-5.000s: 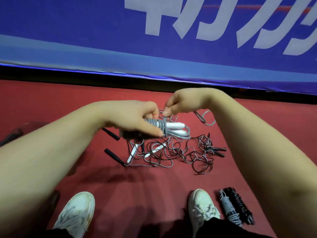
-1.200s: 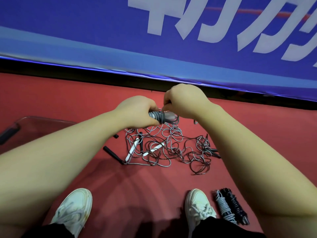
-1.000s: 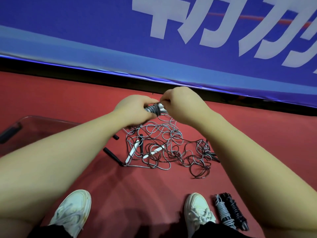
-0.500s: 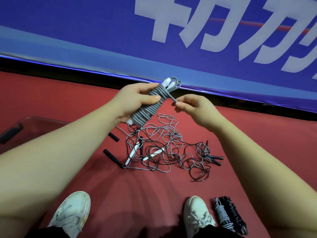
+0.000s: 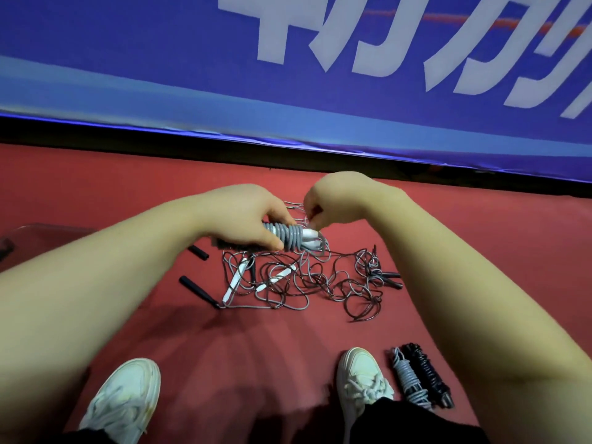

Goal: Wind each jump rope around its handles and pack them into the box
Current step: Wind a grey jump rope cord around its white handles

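My left hand [image 5: 248, 216] grips a grey jump rope [image 5: 293, 238] wound in tight coils around its white handles, held level above the floor. My right hand [image 5: 333, 200] pinches at the bundle's right end, where the white handle tips and a loose grey loop show. Below them a tangle of grey and dark ropes [image 5: 307, 280] lies on the red floor, with white handles and black handles [image 5: 198, 288] sticking out. A wound grey rope [image 5: 408, 379] and a wound black rope [image 5: 429, 376] lie side by side near my right shoe. The clear box [image 5: 38, 233] sits at the left edge.
My two white shoes [image 5: 125, 402] stand at the bottom of the view on the red floor. A blue banner [image 5: 288, 75] with white lettering runs along the back, with a dark gap under it.
My left hand has lowered the wound grey bundle from tilted upward to level over the tangle. My right hand has moved in from the loose end to the bundle's right tip.
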`<action>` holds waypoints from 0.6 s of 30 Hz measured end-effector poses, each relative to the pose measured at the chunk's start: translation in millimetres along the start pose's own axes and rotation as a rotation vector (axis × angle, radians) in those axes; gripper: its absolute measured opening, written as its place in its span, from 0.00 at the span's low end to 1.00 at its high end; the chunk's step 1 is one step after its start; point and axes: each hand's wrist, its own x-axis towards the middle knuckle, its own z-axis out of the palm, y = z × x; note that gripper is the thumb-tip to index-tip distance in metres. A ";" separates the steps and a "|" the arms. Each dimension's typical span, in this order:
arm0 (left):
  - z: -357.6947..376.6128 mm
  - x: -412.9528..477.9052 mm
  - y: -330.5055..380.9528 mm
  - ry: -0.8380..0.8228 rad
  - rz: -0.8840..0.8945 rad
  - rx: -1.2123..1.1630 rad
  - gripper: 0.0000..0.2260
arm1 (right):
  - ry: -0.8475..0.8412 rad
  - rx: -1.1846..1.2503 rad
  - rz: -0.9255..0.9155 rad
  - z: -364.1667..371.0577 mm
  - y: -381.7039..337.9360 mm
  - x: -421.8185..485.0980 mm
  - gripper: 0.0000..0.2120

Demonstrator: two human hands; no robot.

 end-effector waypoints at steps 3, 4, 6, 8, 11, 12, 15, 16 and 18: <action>10.9 9.0 3.9 -0.049 -0.062 0.131 0.16 | 0.017 -0.042 0.010 -3.6 -13.5 9.3 0.12; 13.3 11.1 4.1 -0.046 -0.091 0.155 0.16 | 0.017 -0.060 0.017 -5.8 -17.3 10.2 0.13; 18.1 15.0 2.3 -0.018 -0.148 0.172 0.16 | 0.060 -0.079 0.037 -9.5 -25.1 9.9 0.12; 21.5 18.5 -1.0 0.019 -0.210 0.127 0.16 | 0.164 -0.063 0.059 -11.7 -33.0 10.1 0.09; 22.1 20.3 -5.5 0.090 -0.284 -0.050 0.10 | 0.353 -0.037 0.055 -10.9 -44.5 9.0 0.09; 21.6 19.9 -8.8 0.131 -0.308 -0.143 0.06 | 0.420 -0.008 0.045 -8.1 -46.0 8.2 0.08; 19.9 18.1 -21.8 0.328 -0.345 -0.505 0.10 | 0.671 0.253 -0.023 7.7 -39.7 5.2 0.04; 17.9 17.2 -23.1 0.396 -0.334 -0.630 0.17 | 0.737 0.378 -0.059 13.0 -36.4 3.3 0.04; 12.5 16.1 -22.0 0.514 -0.275 -0.822 0.25 | 0.861 0.602 -0.097 21.2 -32.2 -0.1 0.04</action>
